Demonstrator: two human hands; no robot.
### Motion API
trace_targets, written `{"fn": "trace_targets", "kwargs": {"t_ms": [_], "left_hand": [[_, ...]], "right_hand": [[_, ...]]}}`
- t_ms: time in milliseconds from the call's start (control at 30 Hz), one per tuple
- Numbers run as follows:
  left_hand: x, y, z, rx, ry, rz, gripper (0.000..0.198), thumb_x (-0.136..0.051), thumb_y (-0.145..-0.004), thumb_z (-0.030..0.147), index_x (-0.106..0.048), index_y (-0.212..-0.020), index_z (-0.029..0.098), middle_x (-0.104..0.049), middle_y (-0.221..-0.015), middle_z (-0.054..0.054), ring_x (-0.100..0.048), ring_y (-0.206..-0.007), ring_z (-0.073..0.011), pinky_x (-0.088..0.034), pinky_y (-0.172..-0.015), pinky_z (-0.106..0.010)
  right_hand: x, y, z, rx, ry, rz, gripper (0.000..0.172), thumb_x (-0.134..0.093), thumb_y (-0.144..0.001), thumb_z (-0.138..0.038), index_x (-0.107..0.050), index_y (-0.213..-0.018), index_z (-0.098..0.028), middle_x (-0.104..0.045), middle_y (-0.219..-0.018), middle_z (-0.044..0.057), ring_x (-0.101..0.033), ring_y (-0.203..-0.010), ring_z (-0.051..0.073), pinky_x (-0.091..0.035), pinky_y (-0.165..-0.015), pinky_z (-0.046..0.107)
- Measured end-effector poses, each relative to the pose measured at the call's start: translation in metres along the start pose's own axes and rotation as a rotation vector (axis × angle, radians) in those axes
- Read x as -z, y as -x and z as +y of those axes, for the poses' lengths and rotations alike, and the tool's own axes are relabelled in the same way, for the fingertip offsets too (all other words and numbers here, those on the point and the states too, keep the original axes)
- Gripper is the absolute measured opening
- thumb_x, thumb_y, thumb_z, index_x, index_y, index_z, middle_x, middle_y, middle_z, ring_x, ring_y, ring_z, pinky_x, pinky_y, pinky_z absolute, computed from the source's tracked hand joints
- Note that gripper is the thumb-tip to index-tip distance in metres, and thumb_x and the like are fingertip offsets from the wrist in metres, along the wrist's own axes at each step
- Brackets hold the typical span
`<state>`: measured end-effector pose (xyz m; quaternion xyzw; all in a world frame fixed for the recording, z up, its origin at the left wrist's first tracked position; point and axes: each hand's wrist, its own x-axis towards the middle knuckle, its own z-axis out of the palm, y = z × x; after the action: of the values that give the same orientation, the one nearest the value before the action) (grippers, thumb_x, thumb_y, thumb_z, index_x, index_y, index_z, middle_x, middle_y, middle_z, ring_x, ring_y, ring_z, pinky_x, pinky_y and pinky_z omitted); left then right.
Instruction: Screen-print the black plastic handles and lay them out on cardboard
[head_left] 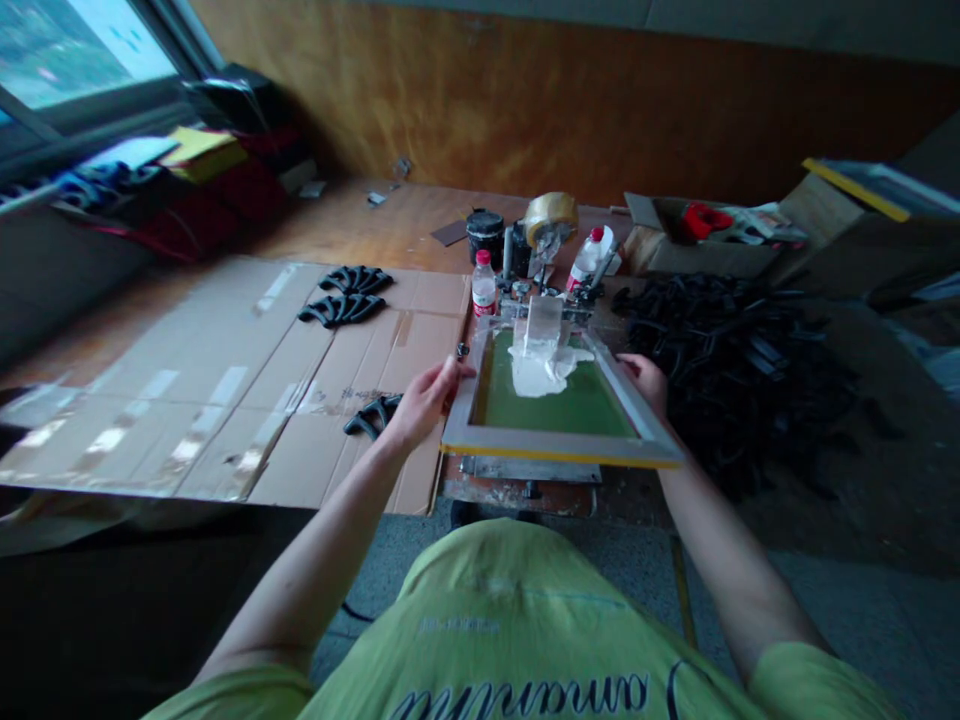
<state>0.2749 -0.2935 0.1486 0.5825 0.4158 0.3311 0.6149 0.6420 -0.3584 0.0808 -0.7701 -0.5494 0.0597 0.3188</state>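
Both hands grip the screen-printing frame (561, 405), which sits on a small printing stand at the near edge of the cardboard-covered bench. The left hand (421, 400) curls its fingers over the frame's left rail about midway along, thumb on top; the right hand (646, 380) closes on the right rail nearer the far end, though how far its fingers wrap underneath I cannot tell. To handle the frame well from here, I judge that the two hands should move together and keep the rails level, so the white ink (544, 365) pooled at the far end of the green mesh does not run, and the clear squeegee (543, 322) standing in that ink does not tip. The frame's long axis runs away from the person; its yellow-taped near rail points toward the body and its hinged far end toward the water bottle (484, 284) and tape roll (551, 217) just beyond the frame. Left of the frame, a black plastic part (373, 413) lies on the cardboard; right of it, a heap of black parts (739, 350).
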Motion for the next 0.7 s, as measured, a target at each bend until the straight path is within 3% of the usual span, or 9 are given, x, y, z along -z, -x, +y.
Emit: {"fn": "trace_targets", "kwargs": {"t_ms": [100,200,267,367,433,600,700], "left_hand": [[-0.004,0.014,-0.061,0.157,-0.035,-0.026,0.074,-0.066,-0.078,0.058,-0.052,-0.138,0.018,-0.056,-0.062,0.004,-0.046,-0.046,-0.0084,-0.035,-0.044,-0.019],[-0.008,0.014,-0.108,0.210,-0.101,-0.011,0.085,-0.064,-0.079,0.054,-0.035,-0.151,0.019,-0.058,-0.065,0.004,-0.049,-0.050,-0.0096,-0.036,-0.047,-0.020],[-0.008,0.010,-0.124,0.216,-0.144,-0.008,0.084,-0.062,-0.080,0.053,-0.034,-0.152,0.019,-0.058,-0.067,0.004,-0.050,-0.051,-0.0098,-0.037,-0.049,-0.020],[-0.005,0.005,-0.130,0.247,-0.146,-0.029,0.083,-0.062,-0.080,0.053,-0.036,-0.151,0.019,-0.061,-0.070,0.003,-0.051,-0.052,-0.0101,-0.040,-0.050,-0.021],[-0.003,0.003,-0.128,0.270,-0.141,-0.045,0.083,-0.063,-0.080,0.054,-0.037,-0.151,0.019,-0.062,-0.072,0.001,-0.053,-0.054,-0.0109,-0.043,-0.050,-0.021],[-0.001,0.003,-0.127,0.290,-0.160,-0.049,0.081,-0.063,-0.080,0.055,-0.039,-0.149,0.020,-0.064,-0.075,0.000,-0.057,-0.056,-0.0125,-0.046,-0.051,-0.022],[-0.001,0.003,-0.126,0.279,-0.148,-0.049,0.081,-0.064,-0.080,0.055,-0.040,-0.148,0.020,-0.063,-0.072,0.001,-0.057,-0.055,-0.0121,-0.047,-0.051,-0.023]], "right_hand": [[0.001,-0.022,-0.026,0.141,-0.007,0.054,0.047,-0.059,-0.088,-0.036,-0.059,-0.131,-0.017,-0.059,-0.127,0.014,-0.061,-0.101,0.025,-0.051,-0.090,0.044],[-0.021,-0.029,-0.070,0.371,0.097,0.000,0.063,-0.077,-0.076,-0.036,-0.056,-0.133,-0.019,-0.051,-0.136,0.014,-0.053,-0.117,0.030,-0.046,-0.098,0.046],[-0.038,-0.027,-0.092,0.438,0.210,-0.097,0.051,-0.079,-0.075,-0.033,-0.062,-0.121,-0.018,-0.057,-0.125,0.014,-0.052,-0.115,0.032,-0.045,-0.096,0.046],[-0.056,-0.011,-0.102,0.451,0.323,-0.275,0.019,-0.071,-0.083,-0.027,-0.067,-0.099,-0.017,-0.066,-0.103,0.013,-0.055,-0.102,0.030,-0.044,-0.087,0.042],[-0.058,0.006,-0.097,0.482,0.346,-0.347,0.009,-0.062,-0.087,-0.022,-0.067,-0.091,-0.017,-0.067,-0.094,0.012,-0.055,-0.096,0.028,-0.042,-0.083,0.039],[-0.035,0.033,-0.084,0.758,0.260,-0.484,0.022,-0.052,-0.080,-0.005,-0.068,-0.087,-0.019,-0.067,-0.085,0.007,-0.055,-0.091,0.024,-0.037,-0.080,0.034],[-0.025,0.027,-0.085,0.803,0.200,-0.556,0.014,-0.059,-0.078,-0.009,-0.067,-0.079,-0.021,-0.065,-0.079,0.004,-0.055,-0.085,0.021,-0.034,-0.076,0.032]]}}
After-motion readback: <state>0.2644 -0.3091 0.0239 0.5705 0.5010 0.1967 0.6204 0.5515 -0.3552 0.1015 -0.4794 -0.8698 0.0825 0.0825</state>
